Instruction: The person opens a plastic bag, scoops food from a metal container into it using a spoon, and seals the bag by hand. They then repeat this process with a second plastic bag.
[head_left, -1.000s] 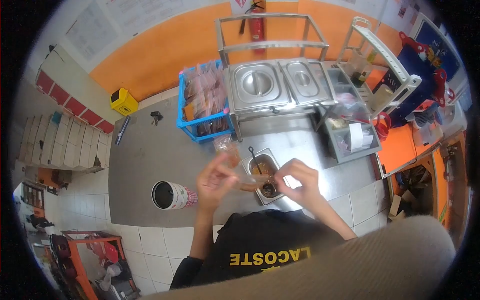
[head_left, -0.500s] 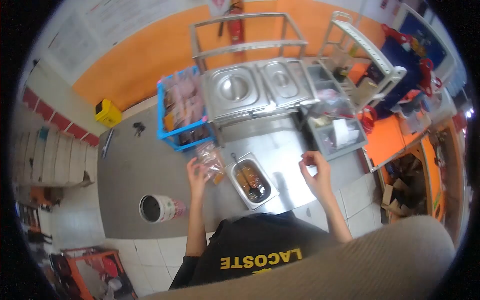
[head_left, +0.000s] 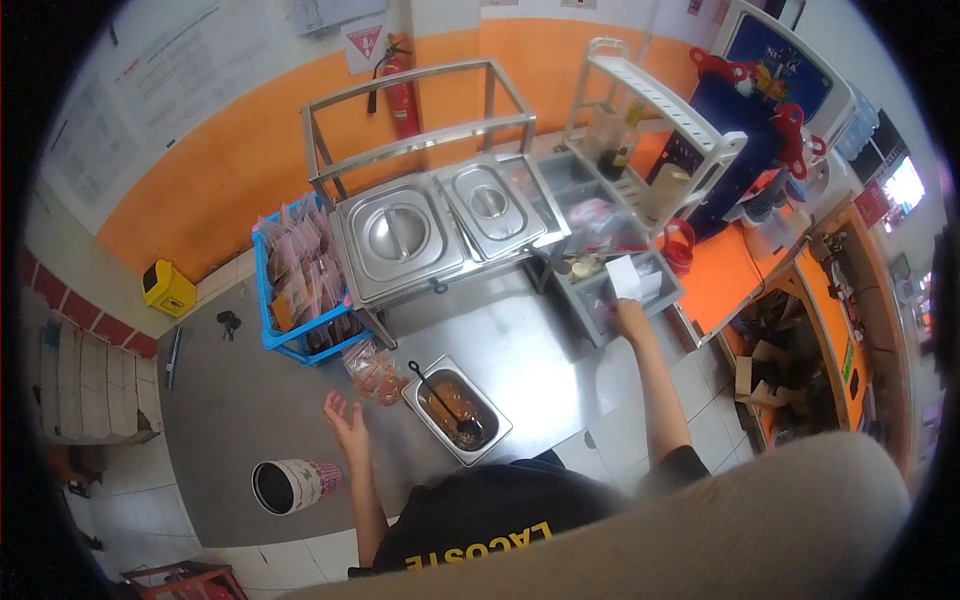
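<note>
Right hand (head_left: 630,320) at the grey bin (head_left: 590,310), grip unclear; left hand (head_left: 345,420) open, packet (head_left: 372,372) just to its upper right.

Hands: two, the left hand (head_left: 347,418) and the right hand (head_left: 630,318)
Lidded pans (head_left: 398,238) (head_left: 490,200): two, far edge of the counter (head_left: 260,400)
Open pan (head_left: 495,432): one, near edge
Ladle (head_left: 440,398): one
Loose packet (head_left: 372,372): one
Cup (head_left: 290,485): one, near-left corner
Basket (head_left: 268,335): one, far edge
Bin (head_left: 668,292): one, right edge
Keys (head_left: 228,322): one bunch
</note>
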